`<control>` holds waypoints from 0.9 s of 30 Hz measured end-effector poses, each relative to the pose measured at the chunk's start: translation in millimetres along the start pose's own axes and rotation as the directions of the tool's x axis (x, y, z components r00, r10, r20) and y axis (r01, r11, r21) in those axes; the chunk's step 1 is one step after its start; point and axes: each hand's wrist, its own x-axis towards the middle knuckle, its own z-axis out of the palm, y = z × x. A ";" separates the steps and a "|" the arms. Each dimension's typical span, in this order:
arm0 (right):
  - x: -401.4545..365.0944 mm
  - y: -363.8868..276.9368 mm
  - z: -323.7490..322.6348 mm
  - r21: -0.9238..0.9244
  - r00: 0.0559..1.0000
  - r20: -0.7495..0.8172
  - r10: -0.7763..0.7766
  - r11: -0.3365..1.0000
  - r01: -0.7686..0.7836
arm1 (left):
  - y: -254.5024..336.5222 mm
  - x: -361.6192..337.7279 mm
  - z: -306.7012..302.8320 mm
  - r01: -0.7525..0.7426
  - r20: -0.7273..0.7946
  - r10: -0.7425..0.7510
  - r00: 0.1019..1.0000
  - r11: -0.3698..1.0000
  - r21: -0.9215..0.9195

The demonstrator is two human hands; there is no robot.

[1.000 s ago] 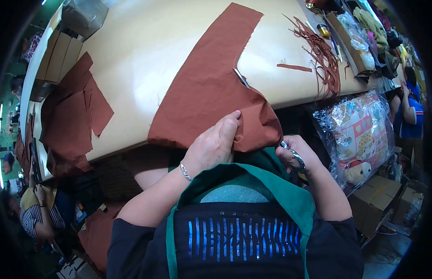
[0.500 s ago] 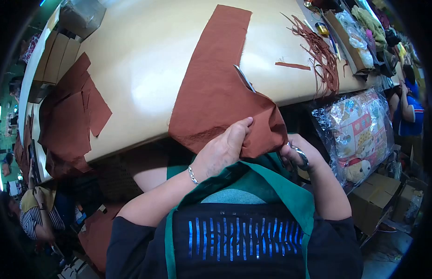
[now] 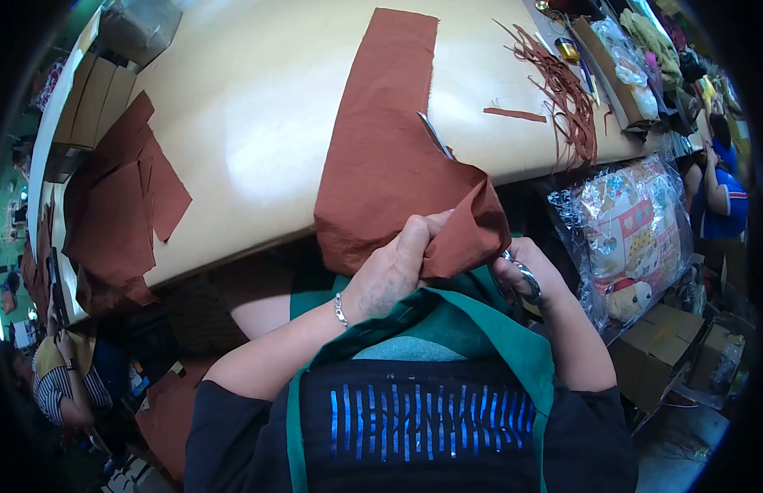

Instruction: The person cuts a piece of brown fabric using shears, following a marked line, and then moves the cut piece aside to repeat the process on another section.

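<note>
A long rust-brown piece of cloth (image 3: pixel 381 140) runs over the table edge toward my lap, its near end bunched up. My left hand (image 3: pixel 398 267), with a chain bracelet at the wrist, is closed on the near part, gathering a fold beside the thumb. My right hand (image 3: pixel 536 267) grips a pair of metal scissors (image 3: pixel 525 282) by the handles at the cloth's right edge. A metal blade (image 3: pixel 435 135) shows at the cloth's right side, farther up; cloth hides what lies between it and the handles.
Cut brown cloth pieces (image 3: pixel 114 205) hang over the table's left edge. Thin brown strips (image 3: pixel 566 99) lie at the right, near a box of odds and ends (image 3: pixel 616 70). A plastic-wrapped printed bundle (image 3: pixel 632 238) and cardboard boxes (image 3: pixel 661 345) stand right. Other people are at both sides.
My left hand has drawn the near cloth into a tighter fold, and its lower left corner has moved right. My right hand keeps its grip on the scissors.
</note>
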 end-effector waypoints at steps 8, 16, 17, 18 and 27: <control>-8.0 5.3 -0.4 -0.026 0.997 -0.064 0.051 0.998 -0.052 | -5.7 4.7 -5.0 0.011 0.242 0.060 0.968 0.960 -0.279; -2.1 10.3 -3.5 -0.050 0.999 -0.049 -0.003 0.999 0.000 | -21.8 18.2 -28.7 -0.152 0.208 -0.021 0.978 0.611 0.777; -0.4 8.6 -3.6 -0.046 0.999 -0.051 0.002 0.999 -0.004 | -34.6 19.8 -23.7 -0.150 0.192 -0.027 0.981 0.517 0.843; 0.5 6.9 -3.3 -0.044 0.999 -0.054 0.005 0.999 -0.007 | -43.8 21.5 -19.7 -0.158 0.175 0.006 0.984 0.467 0.870; -2.8 2.2 -3.8 -0.053 0.999 -0.049 0.005 0.999 -0.007 | -58.6 30.2 -22.5 -0.255 0.162 0.243 0.956 0.423 0.870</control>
